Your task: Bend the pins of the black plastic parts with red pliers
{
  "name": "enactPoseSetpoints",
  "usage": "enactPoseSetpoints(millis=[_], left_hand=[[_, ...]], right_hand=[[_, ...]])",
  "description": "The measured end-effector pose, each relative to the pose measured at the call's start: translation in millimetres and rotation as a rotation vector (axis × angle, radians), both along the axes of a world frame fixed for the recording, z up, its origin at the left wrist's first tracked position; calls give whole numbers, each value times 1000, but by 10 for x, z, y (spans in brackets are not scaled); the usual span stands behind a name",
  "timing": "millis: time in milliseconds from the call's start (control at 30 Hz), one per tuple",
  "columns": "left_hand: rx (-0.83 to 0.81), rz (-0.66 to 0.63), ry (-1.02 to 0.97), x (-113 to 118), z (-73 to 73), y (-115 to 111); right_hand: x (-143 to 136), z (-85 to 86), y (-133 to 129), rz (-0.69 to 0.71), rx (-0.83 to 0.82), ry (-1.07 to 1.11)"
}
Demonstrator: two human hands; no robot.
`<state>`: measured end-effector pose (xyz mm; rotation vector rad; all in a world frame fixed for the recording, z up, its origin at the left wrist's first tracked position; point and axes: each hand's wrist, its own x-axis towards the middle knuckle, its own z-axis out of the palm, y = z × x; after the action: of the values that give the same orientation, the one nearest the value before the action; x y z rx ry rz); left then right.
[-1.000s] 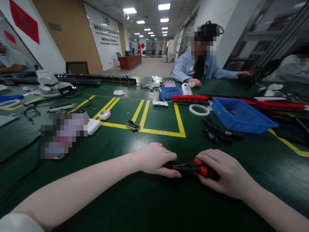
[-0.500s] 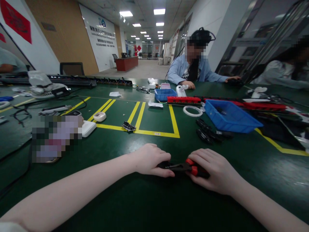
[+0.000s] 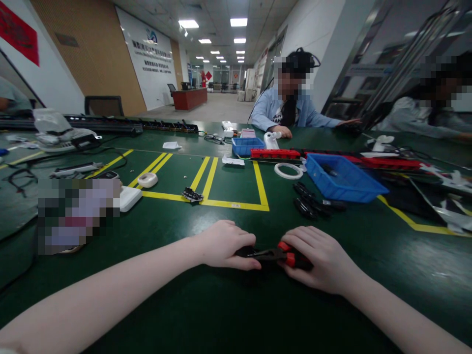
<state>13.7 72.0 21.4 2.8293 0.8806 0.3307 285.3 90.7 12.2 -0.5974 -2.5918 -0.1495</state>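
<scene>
My right hand (image 3: 317,255) is closed around the red and black handles of a pair of pliers (image 3: 273,254). The jaws point left and touch a small black part (image 3: 245,252), which my left hand (image 3: 228,246) pinches between thumb and fingers. My left fingers hide much of that part. Both hands are low over the green table (image 3: 191,305), close together near the middle. Beyond them, a small black and silver piece (image 3: 192,194) lies by the yellow tape lines. Several black parts (image 3: 308,201) are grouped further right.
A blue bin (image 3: 342,182) stands at the right, beside a white ring (image 3: 288,170) and red strips (image 3: 275,154). A smaller blue bin (image 3: 248,146) is further back. At left are a white box (image 3: 130,198) and cables. A person (image 3: 291,108) sits opposite.
The whole view has shifted slightly, so most things appear a little further left. Both hands keep their hold, with the pliers still at the black part.
</scene>
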Motion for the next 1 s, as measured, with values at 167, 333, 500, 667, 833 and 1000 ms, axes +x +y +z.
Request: enactPoseSetpoints(millis=[167,333,500,667,833,1000], left_hand=[[-14,19,-18,-9,-5,-10],[6,23,-31,-16,-14,-15],[12,17,-40,-15,-16,-16],[14,5,-50,-25,-31,-14],[10,0,-78,-31,-39,-12],[21,-6,-75,-26,-41,-13]], right_hand=[[10,6,-5,-26,-8,37],[16,10,-7,-66,-25,67],[-7,44,-17,-72,-6,82],[-13,70,-22,-44,29,82],[-5,53,-24,-24,64,53],[-14,66,-36,3,78,38]])
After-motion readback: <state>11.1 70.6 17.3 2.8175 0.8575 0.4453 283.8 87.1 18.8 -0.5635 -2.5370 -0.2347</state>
